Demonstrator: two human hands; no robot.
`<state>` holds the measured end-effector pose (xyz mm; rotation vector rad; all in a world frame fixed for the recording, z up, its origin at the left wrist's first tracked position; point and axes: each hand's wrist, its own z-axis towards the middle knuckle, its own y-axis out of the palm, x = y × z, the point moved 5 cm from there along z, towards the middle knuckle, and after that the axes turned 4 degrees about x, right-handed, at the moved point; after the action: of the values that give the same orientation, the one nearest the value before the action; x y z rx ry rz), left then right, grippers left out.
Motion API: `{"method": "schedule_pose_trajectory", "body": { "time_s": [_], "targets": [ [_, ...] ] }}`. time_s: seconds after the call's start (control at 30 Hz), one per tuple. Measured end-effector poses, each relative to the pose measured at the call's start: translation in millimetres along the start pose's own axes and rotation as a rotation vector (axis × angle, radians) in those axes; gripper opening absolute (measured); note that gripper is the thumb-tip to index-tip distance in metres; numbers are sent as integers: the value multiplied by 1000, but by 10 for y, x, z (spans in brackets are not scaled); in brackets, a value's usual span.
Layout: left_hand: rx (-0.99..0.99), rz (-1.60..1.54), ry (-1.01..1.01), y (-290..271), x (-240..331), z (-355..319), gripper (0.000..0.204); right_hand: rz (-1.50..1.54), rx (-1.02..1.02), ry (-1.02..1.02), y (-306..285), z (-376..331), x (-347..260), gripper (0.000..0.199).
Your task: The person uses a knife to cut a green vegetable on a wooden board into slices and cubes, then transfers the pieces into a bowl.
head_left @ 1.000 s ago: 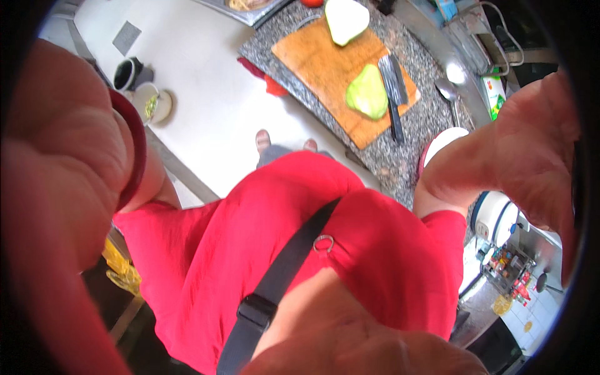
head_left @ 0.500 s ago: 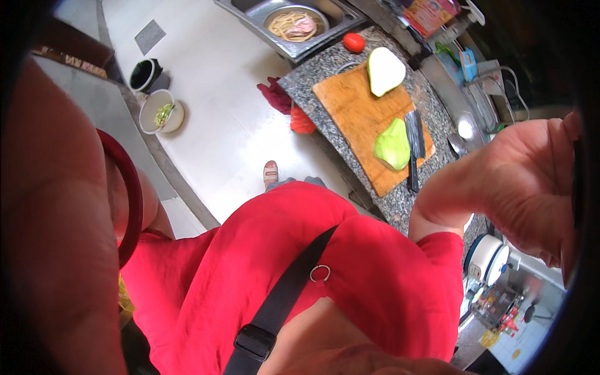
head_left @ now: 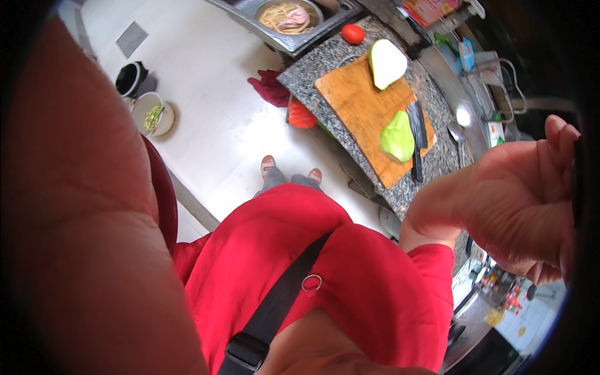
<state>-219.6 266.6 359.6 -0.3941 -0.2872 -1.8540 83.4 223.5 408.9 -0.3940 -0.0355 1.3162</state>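
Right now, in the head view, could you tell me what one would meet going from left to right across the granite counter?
Wooden cutting board → white-faced cut vegetable half → green vegetable piece → cleaver → metal ladle, all on the granite counter. The right hand is raised, nearer the camera.

The right hand (head_left: pixel 519 206) is raised close to the camera at the right of the frame, palm open, fingers (head_left: pixel 559 134) pointing up and holding nothing. The left arm (head_left: pixel 81 219) fills the left side as a blurred mass; its hand cannot be made out. Between them, lower centre, is a red shirt (head_left: pixel 350 275) crossed by a black strap (head_left: pixel 281 300). In the upper right, a wooden cutting board (head_left: pixel 359 109) lies on a granite counter (head_left: pixel 312 65), bearing two green vegetable halves (head_left: pixel 397 137) and a cleaver (head_left: pixel 417 134). A tomato (head_left: pixel 353 33) sits near the board's top edge. Two feet (head_left: pixel 290 172) stand on the pale floor (head_left: pixel 219 94) at centre.
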Motion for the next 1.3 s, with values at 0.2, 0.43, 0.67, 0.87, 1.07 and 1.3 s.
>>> {"method": "schedule_pose_trajectory", "body": {
  "time_s": [0.2,0.43,0.67,0.87,1.07,1.3],
  "targets": [
    [-19,-130,0,67,-401,23,51,-227,114,181,77,-370,-112,28],
    [-54,-141,-32,574,-892,-75,52,-888,95,1269,-563,-2762,352,16],
    [-642,183,-565,2107,-1960,-1754,47,-1108,-344,1341,-926,-4359,477,39],
    [-827,305,-566,3047,-2275,-2584,65,-1029,-500,1443,-934,-4536,942,51],
    [-861,412,-493,3338,-2353,-2635,70,-865,-287,1721,-1115,-4468,1071,51],
    [-843,409,-442,3346,-2347,-2603,70,-648,-112,1767,-1168,-4182,411,31]
  ]
}}
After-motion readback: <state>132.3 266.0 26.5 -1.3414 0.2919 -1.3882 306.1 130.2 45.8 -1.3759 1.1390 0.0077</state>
